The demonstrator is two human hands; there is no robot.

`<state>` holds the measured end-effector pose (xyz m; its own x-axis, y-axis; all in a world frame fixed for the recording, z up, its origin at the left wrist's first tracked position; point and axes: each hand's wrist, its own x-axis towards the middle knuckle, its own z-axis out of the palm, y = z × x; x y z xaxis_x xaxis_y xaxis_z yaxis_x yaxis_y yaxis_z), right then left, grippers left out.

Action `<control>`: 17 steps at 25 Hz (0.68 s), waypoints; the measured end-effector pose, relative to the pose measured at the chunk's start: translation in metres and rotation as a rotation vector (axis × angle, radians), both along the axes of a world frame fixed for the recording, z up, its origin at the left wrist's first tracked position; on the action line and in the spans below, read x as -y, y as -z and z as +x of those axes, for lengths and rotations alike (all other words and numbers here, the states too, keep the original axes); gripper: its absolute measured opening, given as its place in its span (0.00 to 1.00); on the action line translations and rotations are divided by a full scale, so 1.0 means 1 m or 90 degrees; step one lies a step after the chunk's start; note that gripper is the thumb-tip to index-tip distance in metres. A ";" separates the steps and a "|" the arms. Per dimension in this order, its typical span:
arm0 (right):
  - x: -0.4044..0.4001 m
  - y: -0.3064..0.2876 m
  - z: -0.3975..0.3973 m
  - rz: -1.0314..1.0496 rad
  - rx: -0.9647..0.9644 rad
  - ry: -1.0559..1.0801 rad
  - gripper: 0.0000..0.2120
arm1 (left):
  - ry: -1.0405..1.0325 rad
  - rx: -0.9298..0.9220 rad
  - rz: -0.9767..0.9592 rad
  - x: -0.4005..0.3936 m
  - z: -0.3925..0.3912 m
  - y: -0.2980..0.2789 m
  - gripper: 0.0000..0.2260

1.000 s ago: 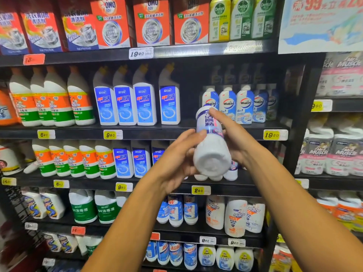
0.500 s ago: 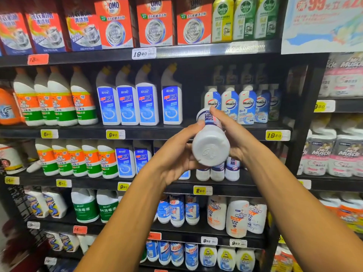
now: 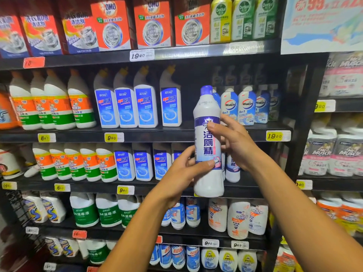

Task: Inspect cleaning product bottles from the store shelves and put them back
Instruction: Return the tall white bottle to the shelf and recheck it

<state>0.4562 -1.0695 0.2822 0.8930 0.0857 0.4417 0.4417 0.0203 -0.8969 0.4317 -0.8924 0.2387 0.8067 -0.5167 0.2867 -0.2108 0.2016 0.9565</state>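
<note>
Two hands hold a tall white bottle with a purple cap straight up in front of the store shelves. The left hand wraps around the low part of the bottle with its thumb across the front, and the right hand holds the right side with a fingertip on the purple label. Behind it stand rows of white bottles with blue labels, white bottles with orange and green labels, and red boxes on the top shelf, with yellow price tags on the shelf edges.
</note>
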 end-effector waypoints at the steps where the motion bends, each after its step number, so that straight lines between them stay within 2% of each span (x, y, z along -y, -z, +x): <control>1: 0.000 0.001 0.000 -0.006 -0.003 -0.005 0.24 | -0.001 0.001 0.000 -0.001 0.002 0.001 0.20; 7: 0.002 -0.003 -0.004 -0.035 -0.016 -0.051 0.14 | -0.022 0.022 -0.002 -0.002 0.008 0.004 0.23; 13: 0.001 -0.007 -0.005 -0.039 0.019 -0.037 0.16 | 0.001 0.024 -0.012 -0.004 0.008 0.003 0.26; 17: 0.000 -0.005 -0.007 -0.035 0.046 -0.057 0.14 | -0.015 0.038 -0.026 -0.001 0.008 0.003 0.22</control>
